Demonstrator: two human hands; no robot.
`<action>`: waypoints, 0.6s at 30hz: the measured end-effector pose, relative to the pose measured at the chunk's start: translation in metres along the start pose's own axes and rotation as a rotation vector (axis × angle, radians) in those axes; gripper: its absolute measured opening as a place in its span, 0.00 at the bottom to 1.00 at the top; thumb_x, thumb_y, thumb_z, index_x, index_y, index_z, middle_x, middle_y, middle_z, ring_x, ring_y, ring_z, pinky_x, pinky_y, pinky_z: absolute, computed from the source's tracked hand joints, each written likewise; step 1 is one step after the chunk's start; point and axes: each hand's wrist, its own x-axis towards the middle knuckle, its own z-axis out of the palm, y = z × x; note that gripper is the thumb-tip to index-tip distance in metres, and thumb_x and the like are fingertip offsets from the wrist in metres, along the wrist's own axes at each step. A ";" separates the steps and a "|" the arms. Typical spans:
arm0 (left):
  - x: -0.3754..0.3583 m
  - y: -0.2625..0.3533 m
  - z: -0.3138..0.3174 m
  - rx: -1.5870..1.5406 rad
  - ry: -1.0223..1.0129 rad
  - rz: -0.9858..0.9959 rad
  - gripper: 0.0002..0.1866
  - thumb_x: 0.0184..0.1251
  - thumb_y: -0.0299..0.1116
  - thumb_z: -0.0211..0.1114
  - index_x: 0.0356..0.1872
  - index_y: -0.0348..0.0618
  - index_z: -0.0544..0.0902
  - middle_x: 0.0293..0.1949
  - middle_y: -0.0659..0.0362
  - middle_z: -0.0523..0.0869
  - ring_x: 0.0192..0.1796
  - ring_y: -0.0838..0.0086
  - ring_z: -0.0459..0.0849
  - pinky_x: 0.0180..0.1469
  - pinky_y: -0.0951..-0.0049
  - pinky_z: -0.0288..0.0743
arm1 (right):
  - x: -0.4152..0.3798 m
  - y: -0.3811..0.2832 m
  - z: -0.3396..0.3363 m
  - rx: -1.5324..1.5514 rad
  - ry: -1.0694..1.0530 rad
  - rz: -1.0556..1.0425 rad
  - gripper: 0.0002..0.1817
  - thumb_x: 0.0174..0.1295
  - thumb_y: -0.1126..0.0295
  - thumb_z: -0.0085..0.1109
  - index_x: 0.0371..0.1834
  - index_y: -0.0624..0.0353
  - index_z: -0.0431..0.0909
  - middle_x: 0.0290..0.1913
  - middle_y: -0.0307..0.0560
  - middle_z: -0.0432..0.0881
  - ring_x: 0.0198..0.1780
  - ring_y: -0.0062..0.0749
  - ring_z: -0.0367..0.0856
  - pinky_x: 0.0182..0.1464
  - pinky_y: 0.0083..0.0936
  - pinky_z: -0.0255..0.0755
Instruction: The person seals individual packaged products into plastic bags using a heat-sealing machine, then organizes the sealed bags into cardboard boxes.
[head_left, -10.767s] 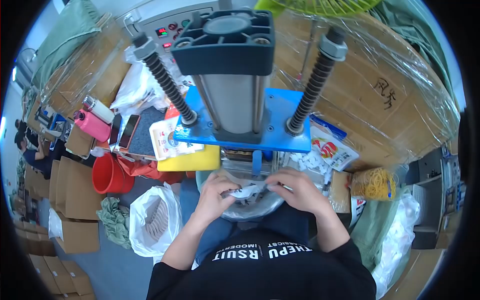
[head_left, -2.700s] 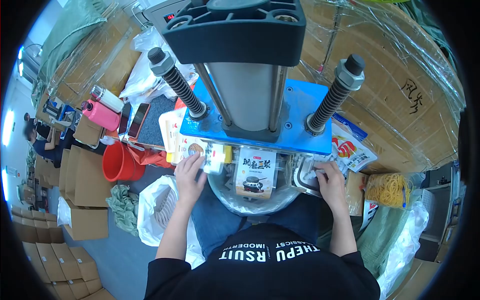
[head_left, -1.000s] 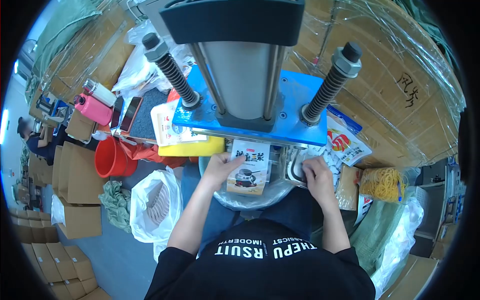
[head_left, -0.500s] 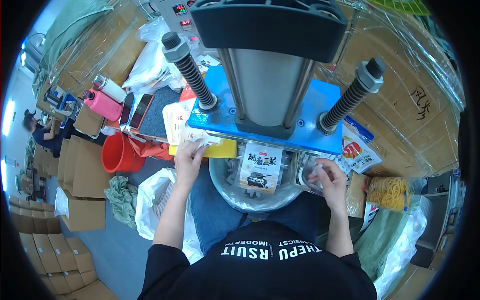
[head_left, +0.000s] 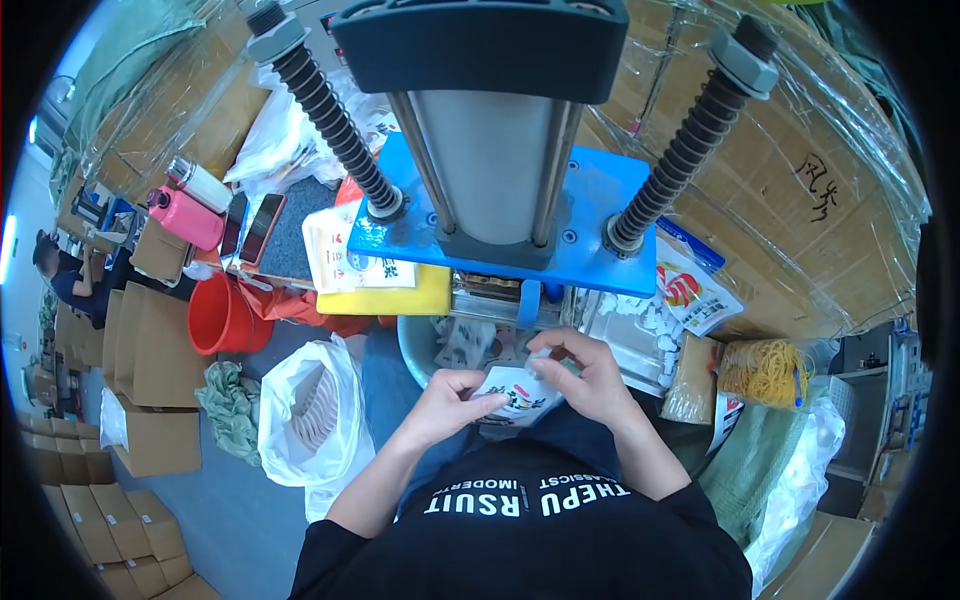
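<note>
In front of my chest, my left hand [head_left: 445, 408] grips the left side of a white printed pouch [head_left: 522, 398] between thumb and fingers. My right hand [head_left: 590, 378] is closed at the pouch's upper right corner, pinching a small white piece [head_left: 541, 356] whose exact kind I cannot make out. Beyond the hands stands a press with a blue plate [head_left: 470, 240], a grey cylinder and two spring-wound posts. More printed pouches [head_left: 345, 255] lie on a yellow block [head_left: 395, 295] left of the press. Under the hands is a plastic-lined basin [head_left: 412, 345].
A metal tray [head_left: 625, 345] right of the press holds several small white pieces. A red bucket [head_left: 222, 315] and a white bag [head_left: 315, 400] stand at left. Yellow rubber bands [head_left: 765, 372] fill a bag at right. Cartons surround the area; another person [head_left: 80, 275] sits far left.
Both hands have come together in front of my chest. The left hand has left the pouches on the yellow block, the right hand the tray. A pouch is now between them, and the view has shifted.
</note>
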 end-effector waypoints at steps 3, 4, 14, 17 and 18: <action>0.003 -0.003 0.005 0.101 -0.016 -0.024 0.10 0.61 0.32 0.71 0.28 0.33 0.83 0.19 0.68 0.77 0.24 0.89 0.68 0.26 0.81 0.61 | -0.002 0.001 -0.016 -0.185 0.125 0.006 0.12 0.59 0.74 0.63 0.46 0.64 0.81 0.37 0.51 0.83 0.35 0.33 0.82 0.38 0.24 0.74; 0.005 0.003 0.008 0.140 0.009 0.023 0.11 0.61 0.31 0.71 0.26 0.33 0.82 0.20 0.69 0.74 0.25 0.89 0.65 0.25 0.81 0.57 | 0.001 -0.006 -0.024 -0.189 0.132 0.011 0.12 0.59 0.74 0.63 0.46 0.64 0.81 0.37 0.51 0.83 0.35 0.33 0.82 0.38 0.24 0.74; 0.016 -0.015 0.003 -0.170 -0.072 -0.146 0.11 0.62 0.28 0.69 0.42 0.32 0.86 0.37 0.57 0.88 0.38 0.81 0.84 0.41 0.79 0.78 | -0.016 0.021 0.001 0.076 0.120 0.207 0.28 0.62 0.75 0.60 0.67 0.61 0.65 0.42 0.41 0.80 0.34 0.17 0.76 0.39 0.15 0.72; 0.038 -0.012 -0.006 -0.330 0.062 -0.106 0.10 0.61 0.25 0.68 0.43 0.31 0.85 0.38 0.54 0.88 0.39 0.77 0.85 0.44 0.76 0.79 | -0.013 0.020 -0.032 -0.184 0.216 0.156 0.20 0.63 0.75 0.58 0.59 0.61 0.74 0.41 0.40 0.80 0.31 0.17 0.76 0.34 0.17 0.72; 0.046 -0.008 -0.011 -0.371 0.110 -0.127 0.11 0.61 0.24 0.68 0.43 0.30 0.84 0.39 0.53 0.88 0.39 0.74 0.86 0.45 0.74 0.80 | -0.015 0.022 -0.046 -0.299 0.281 0.151 0.18 0.61 0.75 0.61 0.55 0.61 0.76 0.41 0.43 0.80 0.31 0.21 0.77 0.32 0.19 0.72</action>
